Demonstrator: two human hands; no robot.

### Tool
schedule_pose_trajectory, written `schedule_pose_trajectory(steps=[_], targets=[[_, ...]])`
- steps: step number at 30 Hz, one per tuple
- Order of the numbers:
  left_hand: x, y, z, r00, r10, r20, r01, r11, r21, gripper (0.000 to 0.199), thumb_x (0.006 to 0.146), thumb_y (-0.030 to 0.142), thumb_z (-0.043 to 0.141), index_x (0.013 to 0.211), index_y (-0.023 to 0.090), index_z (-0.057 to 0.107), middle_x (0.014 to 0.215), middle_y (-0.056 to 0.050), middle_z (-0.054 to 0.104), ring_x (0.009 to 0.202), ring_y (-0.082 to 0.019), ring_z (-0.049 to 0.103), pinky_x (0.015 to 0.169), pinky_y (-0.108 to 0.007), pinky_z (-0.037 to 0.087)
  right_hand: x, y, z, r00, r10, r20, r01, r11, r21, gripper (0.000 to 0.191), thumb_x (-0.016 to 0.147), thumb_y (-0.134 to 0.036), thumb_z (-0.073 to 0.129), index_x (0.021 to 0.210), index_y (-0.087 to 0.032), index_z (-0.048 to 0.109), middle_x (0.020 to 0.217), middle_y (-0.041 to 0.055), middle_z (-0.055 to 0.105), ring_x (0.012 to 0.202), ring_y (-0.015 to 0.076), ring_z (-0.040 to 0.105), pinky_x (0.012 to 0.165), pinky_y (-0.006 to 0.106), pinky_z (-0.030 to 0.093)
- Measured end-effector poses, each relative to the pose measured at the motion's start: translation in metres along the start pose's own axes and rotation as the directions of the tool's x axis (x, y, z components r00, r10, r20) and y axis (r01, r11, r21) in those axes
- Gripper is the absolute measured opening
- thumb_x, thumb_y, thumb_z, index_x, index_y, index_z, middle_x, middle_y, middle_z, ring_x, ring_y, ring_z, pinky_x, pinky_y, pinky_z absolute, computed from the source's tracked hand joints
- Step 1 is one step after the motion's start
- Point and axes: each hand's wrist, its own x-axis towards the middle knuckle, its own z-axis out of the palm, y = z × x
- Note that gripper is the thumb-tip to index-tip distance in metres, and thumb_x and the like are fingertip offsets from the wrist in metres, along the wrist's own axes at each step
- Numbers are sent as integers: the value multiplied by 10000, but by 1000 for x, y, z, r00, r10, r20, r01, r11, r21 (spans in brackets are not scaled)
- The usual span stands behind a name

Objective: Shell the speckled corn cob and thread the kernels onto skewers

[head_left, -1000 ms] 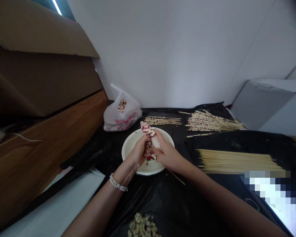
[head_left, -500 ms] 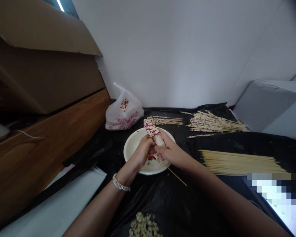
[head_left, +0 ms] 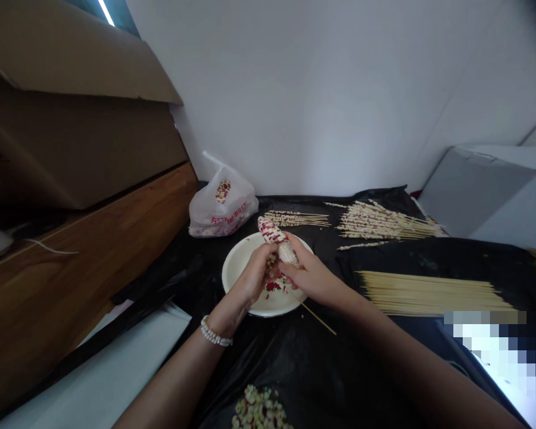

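Observation:
An ear of red and white corn (head_left: 271, 230), partly stripped to pale cob at its lower end, is held over a cream bowl (head_left: 236, 256). My right hand (head_left: 307, 271) wraps round the stripped part. My left hand (head_left: 262, 268) is closed at the ear's near side, with loose kernels showing between its fingers and palm. Some red and white bits lie in the bowl below. A thin wooden stick (head_left: 318, 317) runs from the bowl toward the lower right.
Behind stand a bag of kernels (head_left: 223, 205) and two groups of kernel-threaded skewers (head_left: 295, 218) (head_left: 375, 223). Bare skewers (head_left: 433, 293) lie right, loose kernels (head_left: 259, 410) near the front. Cardboard box (head_left: 84, 143) left, grey box (head_left: 495, 190) right.
My left hand has shifted slightly along the ear, and more loose kernels show in it. A little more of the cob is bare. The whole view has shifted slightly.

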Motion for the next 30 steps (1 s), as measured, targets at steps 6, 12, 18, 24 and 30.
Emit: schedule_pose_trajectory(steps=[6, 12, 18, 24, 30], targets=[[3, -9, -4, 998, 50, -48, -42, 987, 152, 261, 794, 373, 519, 610, 193, 482, 470, 35, 408, 407, -83, 295, 419, -240, 181, 0, -4, 2, 1000, -28, -8, 26, 987, -156, 741, 860, -104, 473, 1559, -68, 231, 1422, 242, 550, 1305, 339, 528, 1087, 540, 410], [3, -9, -1, 997, 25, -74, -17, 994, 108, 129, 726, 263, 536, 634, 193, 479, 453, 47, 392, 389, -75, 280, 413, -231, 174, 0, -4, 4, 999, -36, 12, 38, 986, -160, 754, 845, -96, 455, 1557, -28, 217, 1430, 262, 536, 1302, 337, 531, 1092, 526, 406], [-1, -2, 2, 998, -1, -60, -2, 999, -35, 128, 606, 149, 526, 721, 193, 491, 464, 69, 386, 377, -63, 263, 407, -210, 163, -1, -10, -3, 996, 81, 42, -77, 993, -95, 765, 888, -166, 483, 1586, -81, 182, 1095, 198, 710, 947, 312, 685, 825, 468, 546], [-3, 4, -1, 996, -80, 44, 87, 974, -207, 146, 754, 295, 530, 683, 167, 520, 470, 47, 382, 383, -57, 258, 385, -193, 160, 0, -10, -5, 996, 83, 20, -82, 995, -59, 741, 904, -185, 486, 1586, -132, 200, 971, 131, 727, 807, 259, 674, 740, 414, 540], [-1, 5, -4, 985, -165, 58, 175, 920, -351, 139, 773, 241, 534, 689, 134, 556, 530, 20, 458, 380, -39, 268, 358, -167, 147, 0, -7, -4, 998, 56, 28, -55, 997, -52, 745, 905, -201, 480, 1587, -122, 189, 1006, 156, 727, 789, 254, 674, 728, 402, 536]])
